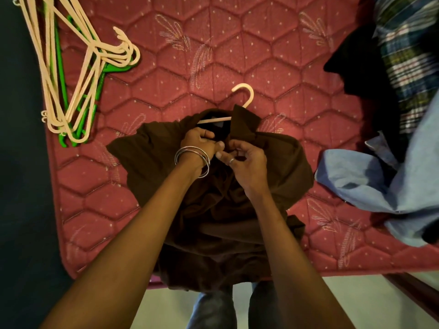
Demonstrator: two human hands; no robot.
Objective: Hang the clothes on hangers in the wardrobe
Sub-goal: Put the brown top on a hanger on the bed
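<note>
Garment position: the brown shirt point(213, 186) lies at the centre of the frame on the quilted red mattress point(261, 55), its hem trailing over the lower edge of the bed. A cream hanger point(245, 96) is already inside the neck opening, with the hook protruding above the collar.

Hand state: the left hand point(198, 141) and the right hand point(244, 160) meet at the placket just below the collar. The fingers of both are curled and pinching the cloth, apparently working a button; the button itself cannot be seen.

Handling: the fabric is judged soft, light and limp, so it will sag and bunch. Lift by the hanger hook, not by the cloth.

Remaining stock: spare hangers point(71, 74) lie at upper left; a blue shirt point(380, 181) and a plaid garment point(403, 55) wait at the right edge.
</note>
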